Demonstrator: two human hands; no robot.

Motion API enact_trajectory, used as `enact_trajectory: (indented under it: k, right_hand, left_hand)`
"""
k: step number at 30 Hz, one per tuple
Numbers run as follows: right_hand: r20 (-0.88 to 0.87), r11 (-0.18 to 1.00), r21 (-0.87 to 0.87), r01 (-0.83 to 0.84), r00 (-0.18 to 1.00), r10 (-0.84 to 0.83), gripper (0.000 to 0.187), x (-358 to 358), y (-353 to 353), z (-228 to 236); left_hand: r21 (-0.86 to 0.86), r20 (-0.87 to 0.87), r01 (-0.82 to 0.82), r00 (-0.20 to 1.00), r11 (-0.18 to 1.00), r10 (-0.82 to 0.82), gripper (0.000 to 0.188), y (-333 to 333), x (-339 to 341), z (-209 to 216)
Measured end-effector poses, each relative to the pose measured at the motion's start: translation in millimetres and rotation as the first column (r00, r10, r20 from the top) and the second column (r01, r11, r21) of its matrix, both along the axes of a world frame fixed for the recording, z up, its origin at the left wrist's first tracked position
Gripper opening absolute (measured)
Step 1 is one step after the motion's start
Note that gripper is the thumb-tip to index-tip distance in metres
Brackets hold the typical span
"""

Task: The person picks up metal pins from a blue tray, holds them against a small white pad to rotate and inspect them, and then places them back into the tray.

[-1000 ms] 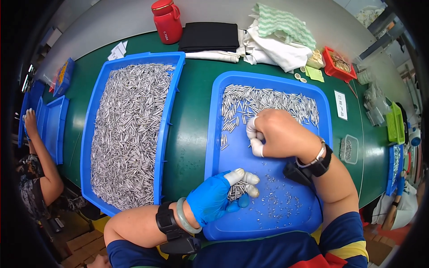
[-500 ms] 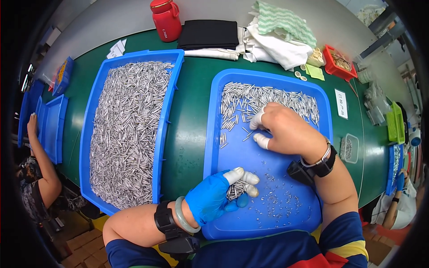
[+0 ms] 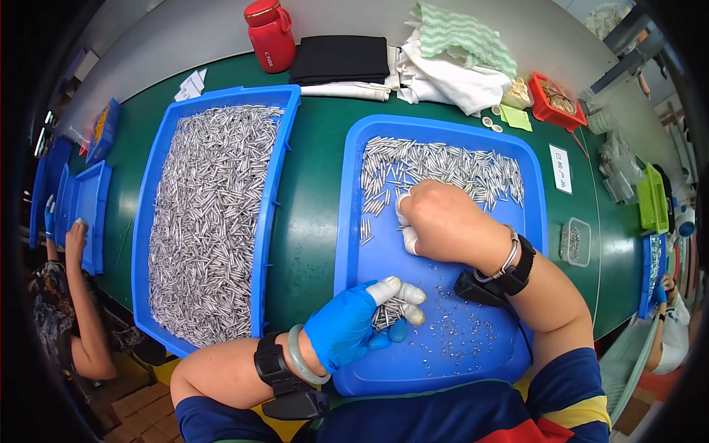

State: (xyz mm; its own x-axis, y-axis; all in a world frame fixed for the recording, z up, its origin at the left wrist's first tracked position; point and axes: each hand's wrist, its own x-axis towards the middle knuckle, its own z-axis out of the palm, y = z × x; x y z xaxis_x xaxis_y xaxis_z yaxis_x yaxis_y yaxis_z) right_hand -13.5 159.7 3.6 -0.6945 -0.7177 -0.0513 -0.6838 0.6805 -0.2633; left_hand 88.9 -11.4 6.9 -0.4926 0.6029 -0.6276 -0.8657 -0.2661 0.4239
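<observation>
Left hand (image 3: pixel 343 328) grips metal pins (image 3: pixel 385 316); right hand (image 3: pixel 447 221), fingers curled, hold unclear; tray (image 3: pixel 377 258) at three o'clock part-filled, heaped tray (image 3: pixel 267 214) at nine seemingly undone

head: left fisheye, head-worn | looks down | near hands (image 3: pixel 441 221), above green table (image 3: pixel 314 192)

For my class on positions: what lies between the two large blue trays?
The head view shows green tabletop there, with the left hand partly over its near end.
</observation>
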Motion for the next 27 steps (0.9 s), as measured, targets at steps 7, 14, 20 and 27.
enact_trajectory:
  k: [7,14,20,27]
  right_hand:
    - [-0.079,1.0,-0.007,-0.017,0.997,0.017,0.015,2,-1,-2]
    - [0.181,0.995,-0.1,0.006,0.983,0.012,0.014,-4,2,9]
    - [0.645,0.856,-0.508,0.09,0.698,0.31,0.013,17,-3,45]
    - [-0.157,0.897,-0.353,-0.266,0.962,0.224,0.014,-6,-17,-3]
  left_hand:
    - [-0.001,-0.015,0.025,1.0,1.0,-0.025,0.037,0,0,1]
    - [0.045,-0.005,-0.02,1.0,0.999,0.02,0.035,0,1,-2]
    - [-0.073,0.124,-0.138,0.981,0.988,0.146,0.036,3,0,-1]
    - [0.073,0.012,-0.012,1.0,0.997,0.011,0.036,-1,1,-7]
